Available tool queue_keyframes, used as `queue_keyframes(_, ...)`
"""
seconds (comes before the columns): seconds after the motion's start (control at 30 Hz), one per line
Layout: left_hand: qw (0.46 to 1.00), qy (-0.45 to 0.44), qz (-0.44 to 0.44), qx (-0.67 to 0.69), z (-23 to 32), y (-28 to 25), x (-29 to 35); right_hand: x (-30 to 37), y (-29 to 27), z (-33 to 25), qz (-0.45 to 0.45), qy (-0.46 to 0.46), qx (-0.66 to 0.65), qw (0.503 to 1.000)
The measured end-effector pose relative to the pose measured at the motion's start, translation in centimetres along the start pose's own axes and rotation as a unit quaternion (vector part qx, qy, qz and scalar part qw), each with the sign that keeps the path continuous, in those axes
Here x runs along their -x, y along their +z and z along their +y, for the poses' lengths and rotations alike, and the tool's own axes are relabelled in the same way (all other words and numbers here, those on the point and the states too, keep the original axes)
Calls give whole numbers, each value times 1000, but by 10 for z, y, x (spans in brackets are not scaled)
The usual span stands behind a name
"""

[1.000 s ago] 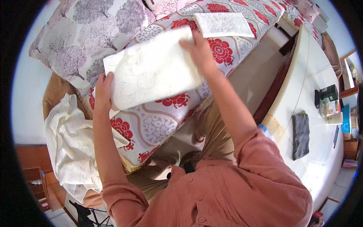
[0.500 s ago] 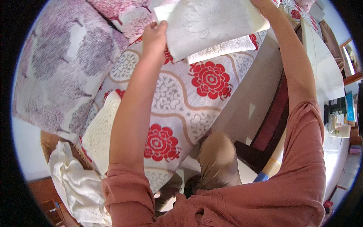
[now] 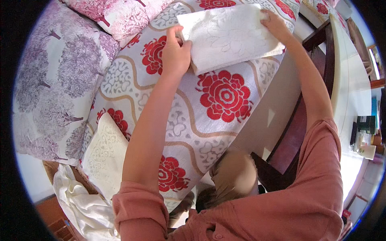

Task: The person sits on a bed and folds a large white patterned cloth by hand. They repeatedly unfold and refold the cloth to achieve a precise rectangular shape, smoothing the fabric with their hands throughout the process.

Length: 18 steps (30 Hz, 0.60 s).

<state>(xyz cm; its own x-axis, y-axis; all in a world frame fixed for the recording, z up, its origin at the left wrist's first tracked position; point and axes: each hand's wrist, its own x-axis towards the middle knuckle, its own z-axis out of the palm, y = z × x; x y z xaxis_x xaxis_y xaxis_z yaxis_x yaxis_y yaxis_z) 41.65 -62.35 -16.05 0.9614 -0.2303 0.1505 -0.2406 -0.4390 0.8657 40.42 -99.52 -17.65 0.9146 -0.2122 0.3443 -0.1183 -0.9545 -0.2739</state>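
A white folded cloth point(image 3: 233, 38) with a raised flower pattern lies on the red-flowered sofa cover point(image 3: 169, 132) at the far middle. My left hand point(image 3: 176, 54) grips its left edge, thumb and fingers closed at the corner. At the upper right corner, my right hand point(image 3: 277, 27) has its fingers curled over the edge. Whatever lies under this cloth is mostly hidden by it. Nearer, beside my left forearm, a cream embossed cloth point(image 3: 103, 154) rests on the seat's left side.
Tree-print cushions point(image 3: 60, 88) line the left side, with a pink one point(image 3: 120, 16) behind. Crumpled white fabric point(image 3: 78, 205) hangs at the lower left. To the right stand a dark wooden frame with a reddish panel point(image 3: 287, 140) and a pale tabletop point(image 3: 350, 76) holding small items.
The white cloth was held raised and tilted above another folded white piece; now it has come down flat onto the sofa cover. Both hands have lowered with it, and my view has shifted slightly.
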Motion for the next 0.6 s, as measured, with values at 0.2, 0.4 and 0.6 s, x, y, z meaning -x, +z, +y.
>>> queue_keyframes(0.2,910,316,101,-248,35,13,4,5,-21,-58,178,-247,77,949)
queue_keyframes(0.4,903,251,18,-348,-1,55,7,37,32,-72,33,-239,314,918)
queue_keyframes(0.6,949,189,-29,-251,-13,2,88,30,47,-55,17,-181,265,947)
